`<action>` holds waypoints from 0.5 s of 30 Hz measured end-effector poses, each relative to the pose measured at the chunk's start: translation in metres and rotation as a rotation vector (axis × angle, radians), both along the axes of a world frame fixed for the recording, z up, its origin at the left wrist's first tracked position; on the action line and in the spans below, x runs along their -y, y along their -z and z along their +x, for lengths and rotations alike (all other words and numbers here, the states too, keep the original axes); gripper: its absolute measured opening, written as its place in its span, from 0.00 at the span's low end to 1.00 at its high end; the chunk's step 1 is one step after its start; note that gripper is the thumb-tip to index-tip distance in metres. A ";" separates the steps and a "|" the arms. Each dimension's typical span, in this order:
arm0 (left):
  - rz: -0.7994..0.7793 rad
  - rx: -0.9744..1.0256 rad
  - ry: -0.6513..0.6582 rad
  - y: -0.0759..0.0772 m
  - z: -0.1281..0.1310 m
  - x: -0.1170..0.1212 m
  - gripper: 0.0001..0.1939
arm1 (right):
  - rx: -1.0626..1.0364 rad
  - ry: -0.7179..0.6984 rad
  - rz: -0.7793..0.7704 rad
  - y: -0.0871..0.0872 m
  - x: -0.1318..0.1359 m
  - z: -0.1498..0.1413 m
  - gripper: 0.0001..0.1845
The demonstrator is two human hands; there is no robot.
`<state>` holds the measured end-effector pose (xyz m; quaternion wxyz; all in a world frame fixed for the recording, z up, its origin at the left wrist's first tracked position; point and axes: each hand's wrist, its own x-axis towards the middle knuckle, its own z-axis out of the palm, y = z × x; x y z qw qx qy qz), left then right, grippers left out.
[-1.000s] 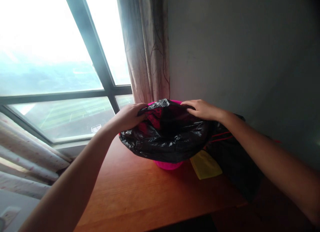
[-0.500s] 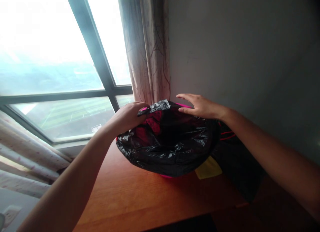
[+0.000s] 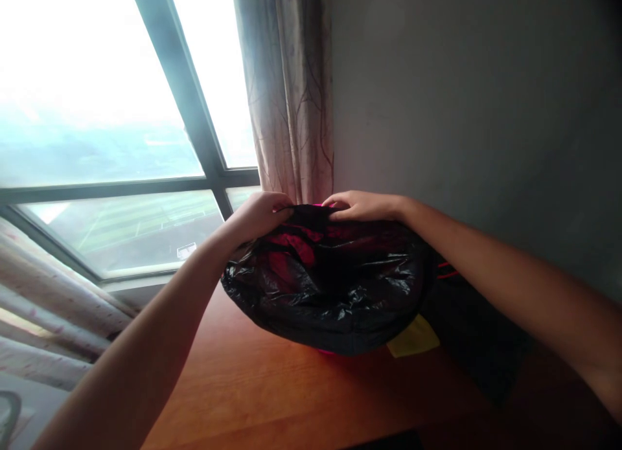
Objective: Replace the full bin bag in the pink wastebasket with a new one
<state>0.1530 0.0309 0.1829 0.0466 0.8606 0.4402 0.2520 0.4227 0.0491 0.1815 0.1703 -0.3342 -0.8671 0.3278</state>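
A black plastic garbage bag [image 3: 335,320] lines a pink bin [image 3: 325,351], its edge folded outward over the near side of the rim. Pink shows through the thin film inside and in a sliver at the far rim. My left hand [image 3: 265,213] pinches the bag's edge at the far left of the opening. Close by on the right, my right hand [image 3: 359,206] grips the same far edge between thumb and fingers. A short stretch of black film spans the gap between the two hands.
The bin stands on a wooden table [image 3: 233,372]. A yellow cloth [image 3: 415,337] lies to its right, beside a dark item with red cords [image 3: 476,333]. Behind are a curtain [image 3: 291,100], a window [image 3: 121,230] and a grey wall [image 3: 461,100].
My right hand has moved left and closed on the bag's far edge; before, its fingers were spread above the rim. My left hand keeps its pinch. The far edge now looks more stretched.
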 end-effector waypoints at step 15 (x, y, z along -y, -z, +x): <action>-0.478 0.434 -0.004 0.015 0.003 -0.049 0.21 | -0.238 0.369 -0.049 0.029 -0.062 0.031 0.17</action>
